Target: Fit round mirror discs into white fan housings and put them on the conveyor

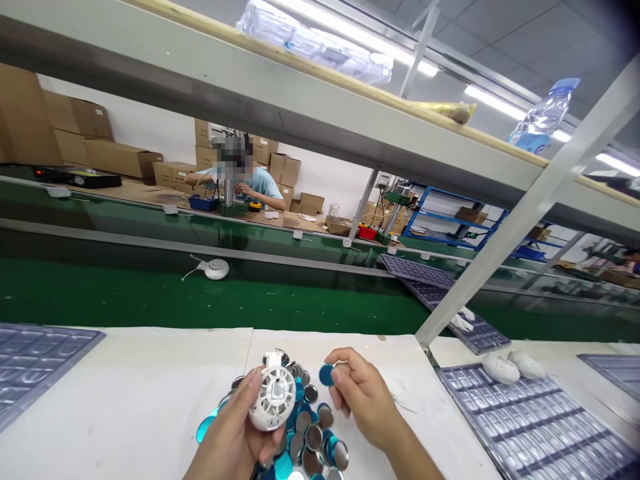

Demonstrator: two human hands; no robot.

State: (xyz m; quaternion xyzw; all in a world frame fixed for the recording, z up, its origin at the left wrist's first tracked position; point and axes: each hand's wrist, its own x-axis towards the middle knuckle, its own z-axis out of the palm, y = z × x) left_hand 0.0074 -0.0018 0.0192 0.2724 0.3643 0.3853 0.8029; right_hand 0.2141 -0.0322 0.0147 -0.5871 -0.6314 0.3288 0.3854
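Bare hands work over a loose heap of round metal discs point(310, 427) on a white tabletop point(125, 400). The left hand point(235, 427) cups a white vented plastic housing point(274, 393), its fingers curled around the rim, seemingly to leave the face uncovered. The right hand point(363, 400) pinches a blue-faced disc point(326, 375) by its edge, keeping the face free. The heap lies between them, within easy reach of both. Beyond, a green conveyor belt point(150, 300) runs before a co-worker point(235, 180).
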